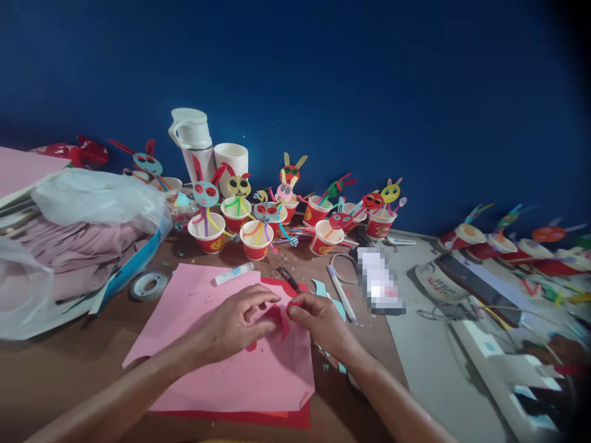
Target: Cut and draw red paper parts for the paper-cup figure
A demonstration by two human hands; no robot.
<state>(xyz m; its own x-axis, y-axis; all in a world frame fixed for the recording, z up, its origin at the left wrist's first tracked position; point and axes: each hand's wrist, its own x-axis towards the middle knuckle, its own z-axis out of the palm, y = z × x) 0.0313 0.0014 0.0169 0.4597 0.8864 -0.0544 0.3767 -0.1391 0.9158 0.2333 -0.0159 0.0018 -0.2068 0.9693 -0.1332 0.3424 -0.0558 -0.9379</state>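
Over a pink paper sheet [203, 369] on the brown table, my two hands face each other. My right hand [330, 326] is closed, thumb against fingertips, pinching a small piece of red paper [293, 303]. My left hand [231, 326] curves with thumb and fingers apart. Between the hands a darker pink-red paper strip [283, 325] is visible; whether a hand touches it I cannot tell. A small red disc [251, 346] lies under my left thumb. A glue stick [234, 274] rests on the sheet's far edge, and a black pen [289, 280] lies just beyond my fingers.
Behind stand several red-and-white paper cups [257, 241] with paper-faced figures, a white jug [191, 144] and stacked cups [232, 160]. Left are a tape roll [148, 287] and a plastic-covered pile [92, 234]. Right are a marker [341, 294], a pixelated phone [381, 280] and a power strip [489, 363].
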